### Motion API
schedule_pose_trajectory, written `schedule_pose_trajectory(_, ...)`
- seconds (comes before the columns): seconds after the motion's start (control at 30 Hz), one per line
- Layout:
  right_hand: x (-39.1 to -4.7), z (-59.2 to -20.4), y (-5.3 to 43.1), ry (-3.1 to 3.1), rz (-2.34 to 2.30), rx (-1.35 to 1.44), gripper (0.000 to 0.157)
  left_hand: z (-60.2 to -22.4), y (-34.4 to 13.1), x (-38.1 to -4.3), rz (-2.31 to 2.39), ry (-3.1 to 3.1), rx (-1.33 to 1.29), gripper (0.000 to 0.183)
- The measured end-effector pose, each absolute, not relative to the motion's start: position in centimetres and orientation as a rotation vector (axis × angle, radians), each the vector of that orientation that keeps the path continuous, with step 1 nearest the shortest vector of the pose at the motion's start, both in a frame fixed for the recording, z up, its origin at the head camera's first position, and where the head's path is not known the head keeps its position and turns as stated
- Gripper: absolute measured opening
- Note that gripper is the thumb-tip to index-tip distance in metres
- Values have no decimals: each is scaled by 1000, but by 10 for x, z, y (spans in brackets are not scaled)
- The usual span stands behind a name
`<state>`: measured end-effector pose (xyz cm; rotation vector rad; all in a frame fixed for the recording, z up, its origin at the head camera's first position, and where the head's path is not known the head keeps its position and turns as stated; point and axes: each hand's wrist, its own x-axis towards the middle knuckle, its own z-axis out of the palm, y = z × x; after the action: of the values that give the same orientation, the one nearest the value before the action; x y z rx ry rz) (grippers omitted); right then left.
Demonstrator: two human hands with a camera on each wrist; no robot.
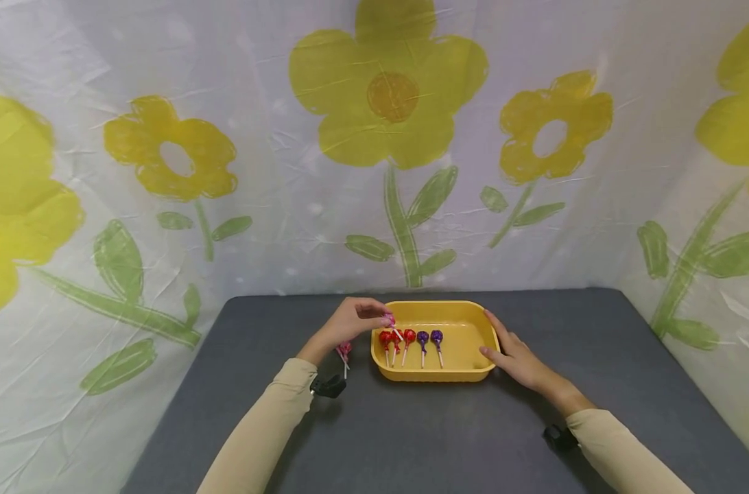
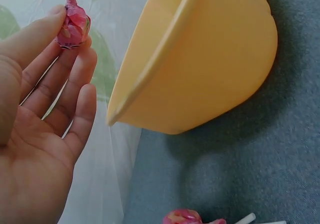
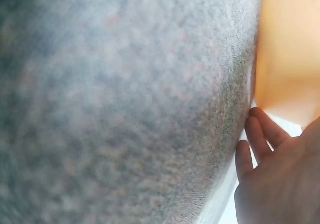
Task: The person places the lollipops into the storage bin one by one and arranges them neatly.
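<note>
Between thumb and fingertips, my left hand (image 1: 357, 320) pinches a pink-wrapped lollipop (image 2: 74, 28) by its head, over the left end of a yellow tray (image 1: 467, 315). Its white stick points down toward the tray in the head view. Inside the tray, three red lollipops (image 1: 409, 335) and two purple lollipops (image 1: 437, 336) lie in a row, sticks toward me. My right hand (image 1: 519, 360) grips the tray's right end, thumb over the rim and the other fingers along the outer wall.
Pink lollipops (image 2: 182, 217) lie on the dark grey table (image 1: 424, 432) left of the tray, partly behind my left wrist in the head view. A white cloth (image 1: 269, 226) with painted yellow flowers hangs behind the table and along its sides.
</note>
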<state>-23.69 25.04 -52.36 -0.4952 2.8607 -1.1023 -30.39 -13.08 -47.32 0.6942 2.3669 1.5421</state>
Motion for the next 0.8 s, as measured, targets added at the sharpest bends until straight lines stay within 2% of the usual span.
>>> schedule_pose_trajectory(0.8, -236, -523, 250, 2858, -1108, -509, 78, -451, -117, -324, 1409, 2363, 702, 28)
